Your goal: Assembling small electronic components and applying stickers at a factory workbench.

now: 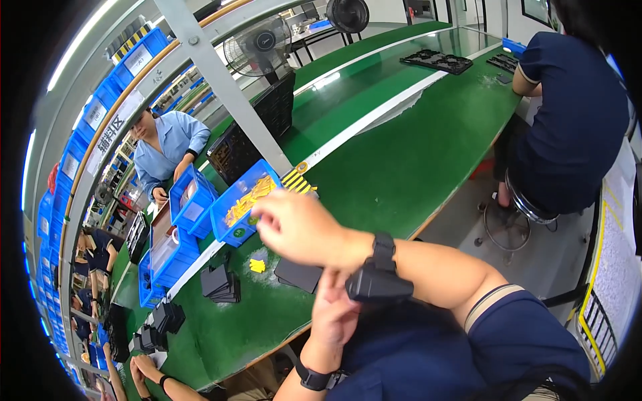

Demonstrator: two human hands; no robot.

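Note:
My right hand [297, 230] reaches across to the left, in front of a blue bin [232, 232] holding yellow strips [249, 199]. Its fingers are curled together and slightly blurred; whether something small is between them I cannot make out. A black box-shaped device [380, 284] is strapped to that wrist. Below it is my left hand [334, 317], fingers pointing up, their tips partly covered by the right wrist. A black flat piece [299, 274] lies on the green table beside the hands. A few yellow strips [257, 265] lie just left of it, near stacked black pieces [221, 284].
Further blue bins [177, 257] stand left along a metal post [224, 80]. Stacks of black parts [164, 317] sit near a co-worker's hands [144, 367]. Another person [568, 120] sits at the right on a stool [528, 200]. Black trays [436, 61] lie at the far end.

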